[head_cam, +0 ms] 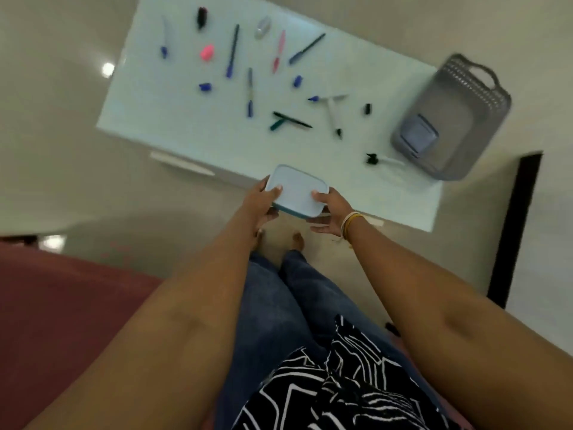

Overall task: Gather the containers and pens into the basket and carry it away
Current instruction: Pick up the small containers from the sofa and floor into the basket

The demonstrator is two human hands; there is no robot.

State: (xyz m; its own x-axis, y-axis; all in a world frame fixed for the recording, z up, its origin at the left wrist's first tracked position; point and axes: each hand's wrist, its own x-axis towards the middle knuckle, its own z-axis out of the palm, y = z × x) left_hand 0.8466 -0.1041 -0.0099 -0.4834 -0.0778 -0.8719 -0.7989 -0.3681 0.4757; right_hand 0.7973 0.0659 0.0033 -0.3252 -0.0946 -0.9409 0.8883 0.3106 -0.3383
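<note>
- Your left hand [259, 200] and right hand [330, 209] grip the lidded container [296, 191] by opposite edges, off the table's [186, 119] near side.
- Judged light, rigid, smooth plastic: keep edge grips.
- Basket [483, 97] sits right, well apart.

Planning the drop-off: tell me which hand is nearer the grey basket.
Right. The right hand holds the blue-lidded container's edge on the side facing the grey basket; the left hand holds the opposite edge, farther away.
</note>
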